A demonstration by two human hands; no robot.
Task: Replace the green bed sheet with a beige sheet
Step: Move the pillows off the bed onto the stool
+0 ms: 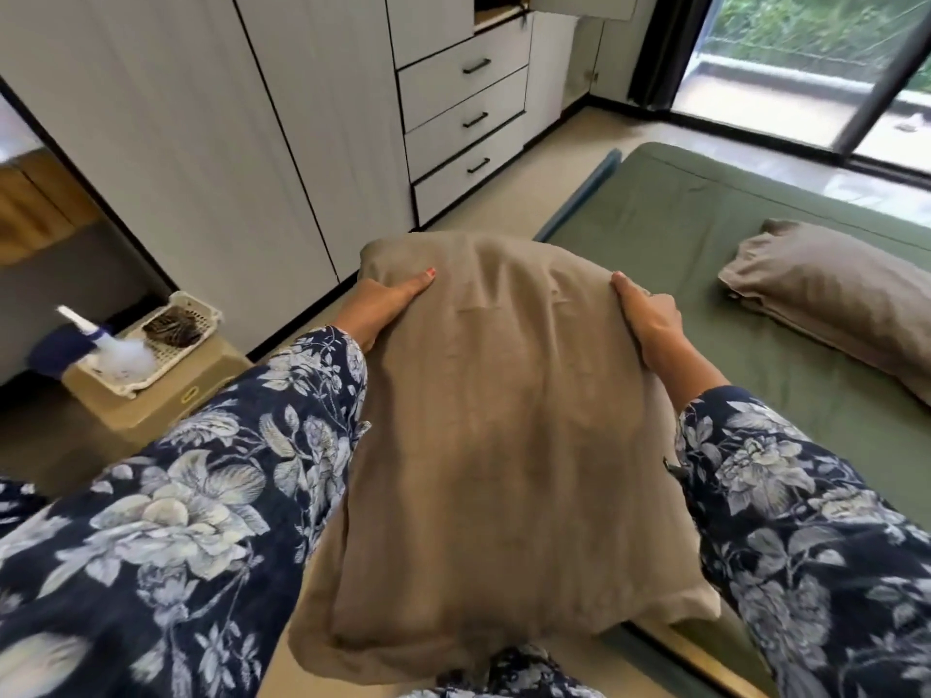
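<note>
A bedroom with white cupboards (282, 118) is shown, the bed on the right covered by the green sheet (680, 234). A brown pillow (493, 435) is gripped at both sides by the left hand (383, 307) and the right hand (652, 324). No beige sheet is seen. The second pillow (836, 294), lying on the sheet, could be dragged to the floor when the sheet is pulled.

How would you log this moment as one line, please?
step: clearing pillows | left hand + right hand: holding beige pillow | green sheet: on bed
</note>
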